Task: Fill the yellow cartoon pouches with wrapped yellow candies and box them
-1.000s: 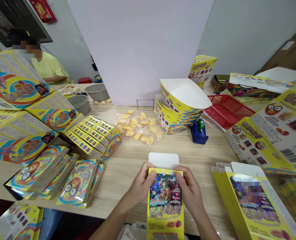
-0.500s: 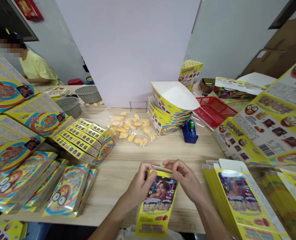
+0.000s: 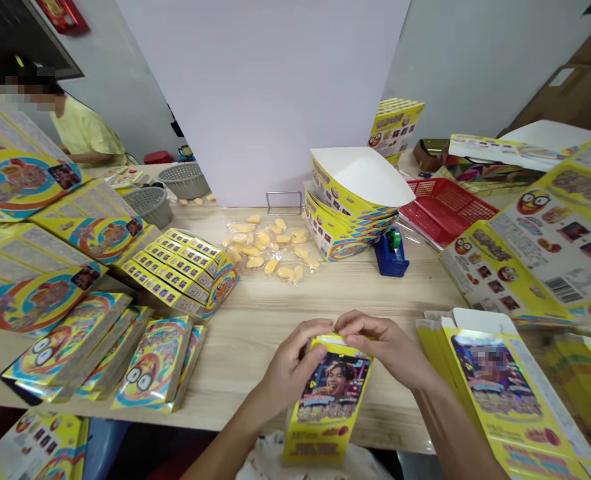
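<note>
the yellow box point(image 3: 328, 407) stands tilted at the near edge of the table point(image 3: 255, 327), at 6 o'clock from the candy packets point(image 3: 270, 247). the left hand point(image 3: 290, 363) is curled round its upper left side, thumb on the printed front. the right hand point(image 3: 390, 347) bends over the top from 3 o'clock, fingertips pinching the top flap down. the flap looks nearly folded in. to close it well, a firm left grip should hold the mouth square, with pressure along the whole fold rather than one corner, or the tab may crumple. flat boxes point(image 3: 495, 393) lie at 3 o'clock.
</note>
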`<state>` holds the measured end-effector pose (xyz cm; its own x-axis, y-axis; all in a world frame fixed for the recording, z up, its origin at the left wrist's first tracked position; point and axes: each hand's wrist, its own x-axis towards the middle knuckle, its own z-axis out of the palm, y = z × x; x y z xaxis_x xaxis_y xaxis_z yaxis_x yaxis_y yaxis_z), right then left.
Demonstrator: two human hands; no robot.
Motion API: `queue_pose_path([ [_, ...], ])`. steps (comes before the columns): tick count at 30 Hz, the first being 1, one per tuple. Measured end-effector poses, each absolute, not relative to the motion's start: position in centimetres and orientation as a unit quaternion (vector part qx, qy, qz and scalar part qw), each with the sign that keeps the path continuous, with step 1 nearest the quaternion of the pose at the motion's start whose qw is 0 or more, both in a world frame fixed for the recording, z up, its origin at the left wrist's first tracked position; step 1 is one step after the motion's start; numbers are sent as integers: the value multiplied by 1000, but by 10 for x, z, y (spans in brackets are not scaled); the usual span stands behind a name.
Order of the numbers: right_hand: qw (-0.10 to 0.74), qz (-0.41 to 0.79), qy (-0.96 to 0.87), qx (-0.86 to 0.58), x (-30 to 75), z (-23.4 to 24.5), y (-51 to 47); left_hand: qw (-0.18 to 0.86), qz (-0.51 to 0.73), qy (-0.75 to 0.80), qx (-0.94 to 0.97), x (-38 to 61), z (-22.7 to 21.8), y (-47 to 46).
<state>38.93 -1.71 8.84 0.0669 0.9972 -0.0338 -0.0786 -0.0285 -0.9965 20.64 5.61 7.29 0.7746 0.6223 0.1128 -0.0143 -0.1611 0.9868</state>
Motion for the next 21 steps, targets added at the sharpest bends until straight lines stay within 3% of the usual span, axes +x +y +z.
queue_pose_path([
  [12,467,480,-569,-478,382,82,-39,651,303,278,638,209,70,49],
  [15,537,416,-423,-600,414,59,-20,634,312,323,629,208,70,63],
  [17,589,276,-245,-719,452,39,0,622,325,356,617,204,70,76],
  [21,599,198,-103,-769,534,12,39,627,303,375,612,189,68,94],
])
